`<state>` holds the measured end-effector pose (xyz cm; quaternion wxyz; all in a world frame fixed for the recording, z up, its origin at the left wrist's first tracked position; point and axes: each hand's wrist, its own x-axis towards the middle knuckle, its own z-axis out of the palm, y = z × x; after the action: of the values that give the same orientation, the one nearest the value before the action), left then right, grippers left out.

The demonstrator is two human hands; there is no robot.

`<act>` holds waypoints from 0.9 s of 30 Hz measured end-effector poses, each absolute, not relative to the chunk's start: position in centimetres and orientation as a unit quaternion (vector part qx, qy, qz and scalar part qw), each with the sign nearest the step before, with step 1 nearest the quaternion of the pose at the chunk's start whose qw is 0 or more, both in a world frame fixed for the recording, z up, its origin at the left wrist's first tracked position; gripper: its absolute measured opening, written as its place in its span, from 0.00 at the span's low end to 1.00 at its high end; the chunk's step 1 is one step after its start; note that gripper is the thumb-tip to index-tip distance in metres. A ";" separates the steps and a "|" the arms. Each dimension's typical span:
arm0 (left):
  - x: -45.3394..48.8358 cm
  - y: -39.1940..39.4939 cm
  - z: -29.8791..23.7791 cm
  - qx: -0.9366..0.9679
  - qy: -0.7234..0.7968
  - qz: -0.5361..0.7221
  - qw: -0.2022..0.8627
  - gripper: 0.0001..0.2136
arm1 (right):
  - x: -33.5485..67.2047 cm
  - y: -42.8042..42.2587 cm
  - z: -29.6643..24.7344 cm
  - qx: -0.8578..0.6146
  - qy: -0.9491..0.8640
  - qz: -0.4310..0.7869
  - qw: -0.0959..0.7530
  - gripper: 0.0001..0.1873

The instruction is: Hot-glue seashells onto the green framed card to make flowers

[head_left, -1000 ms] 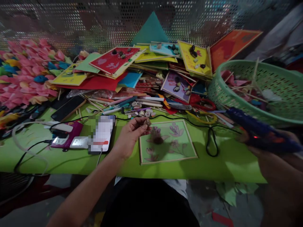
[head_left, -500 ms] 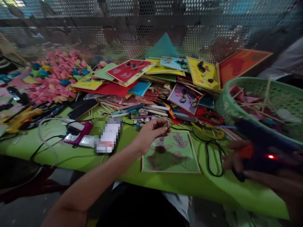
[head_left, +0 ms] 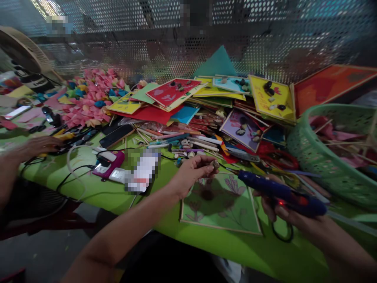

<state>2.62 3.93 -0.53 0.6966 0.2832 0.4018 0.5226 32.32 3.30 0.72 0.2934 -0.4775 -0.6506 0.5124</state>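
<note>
- The left hand point(head_left: 193, 176) has thumb and fingertips pinched closed on a small, brownish-grey, stone-like lump point(head_left: 216, 164), held up near the far edge of a green rectangular card framed with thin wooden sticks point(head_left: 220, 218).
- From where I stand, the lump looks hard and light, perhaps slick; a pinch at its sides seems best, leaving one face bare.
- The right hand point(head_left: 294, 220) is wrapped around the dark-blue plastic glue gun point(head_left: 273, 188), whose nozzle points at the lump, just beside it; I can't tell whether they touch.
- The gun seems rigid and easily carried by its handle; its red light point(head_left: 281, 203) glows, so the nozzle is probably hot and no place for fingers.
- The card lies flat below, likely thin and bendable but for its frame, best taken by the edges.
- Beyond sit a heap of coloured framed cards point(head_left: 173, 93) and a green perforated plastic basket point(head_left: 321, 157).
</note>
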 end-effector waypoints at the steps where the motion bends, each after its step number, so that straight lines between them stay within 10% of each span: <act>1: 2.7 3.9 -0.5 0.289 0.399 0.522 0.696 0.21 | 32.5 3.2 0.4 -0.468 -0.657 0.520 0.282 0.30; 27: 3.4 3.2 -0.7 0.316 0.394 0.492 0.709 0.21 | 31.0 2.6 -0.2 -0.537 -0.602 0.503 0.310 0.21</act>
<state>3.45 3.21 -0.72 0.7089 0.3160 0.3939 0.4924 31.02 2.61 -0.25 0.3102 -0.5375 -0.6016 0.5030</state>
